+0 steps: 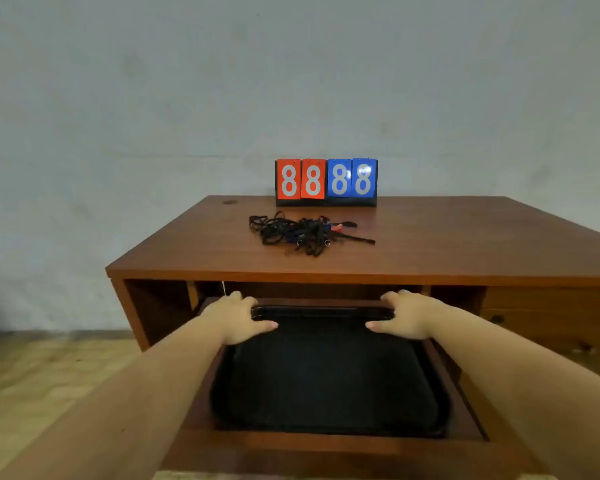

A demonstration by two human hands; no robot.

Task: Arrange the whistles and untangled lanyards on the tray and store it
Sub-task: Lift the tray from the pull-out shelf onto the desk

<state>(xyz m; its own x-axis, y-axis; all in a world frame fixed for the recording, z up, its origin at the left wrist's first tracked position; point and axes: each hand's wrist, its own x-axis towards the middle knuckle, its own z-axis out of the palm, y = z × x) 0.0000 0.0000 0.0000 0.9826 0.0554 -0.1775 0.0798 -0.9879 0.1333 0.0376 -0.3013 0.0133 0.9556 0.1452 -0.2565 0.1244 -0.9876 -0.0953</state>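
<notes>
1. Hands at the far rim of a black tray (326, 382), seen from the head camera: the left hand (238, 318) and the right hand (404, 317) each hold a far corner, thumb lying on the tray's inner face and pointing toward the other hand, fingers curled over the back edge.
2. The tray lies in a pulled-out wooden drawer (326, 445) under the desk (465, 244), directly below and between the forearms; its long axis appears to run away from the person, so both hands are at full reach and about equally near.
3. The knotted black lanyards (302, 233), with bits of red and blue that may be whistles, sit in one heap on the desktop, beyond and above the hands, just in front of a scoreboard (326, 181) showing four eights.
4. The coming move likely lifts the tray up and forward onto the desk, toward the heap.
</notes>
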